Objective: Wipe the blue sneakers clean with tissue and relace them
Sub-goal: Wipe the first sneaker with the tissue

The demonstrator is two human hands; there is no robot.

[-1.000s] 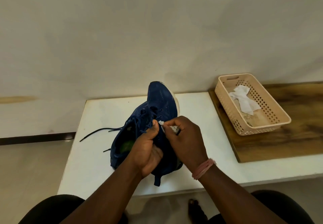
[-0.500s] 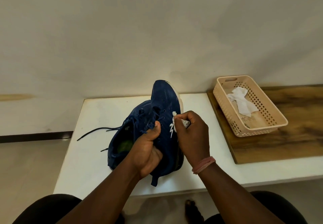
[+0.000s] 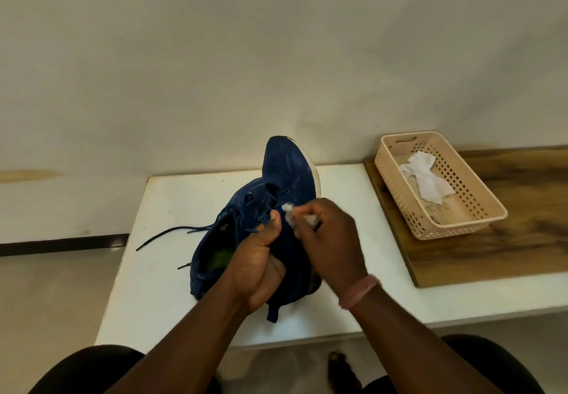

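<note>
Two blue sneakers (image 3: 287, 172) lie stacked on the white table (image 3: 172, 270), toes pointing away from me. My left hand (image 3: 258, 258) grips the upper of the nearer sneaker, thumb up by the eyelets. My right hand (image 3: 332, 240) pinches a small crumpled white tissue (image 3: 289, 212) and presses it against the side of the sneaker near the laces. Dark blue laces (image 3: 172, 234) trail loose to the left across the table.
A beige perforated plastic basket (image 3: 479, 209) with a used white tissue (image 3: 427, 178) inside sits on a wooden board (image 3: 507, 255) to the right. A pale wall stands behind the table. My knees and a foot show below the front edge.
My right hand with the tissue has slid back left along the sneaker's side, covering the white logo that showed half a second ago. My left hand keeps the same grip.
</note>
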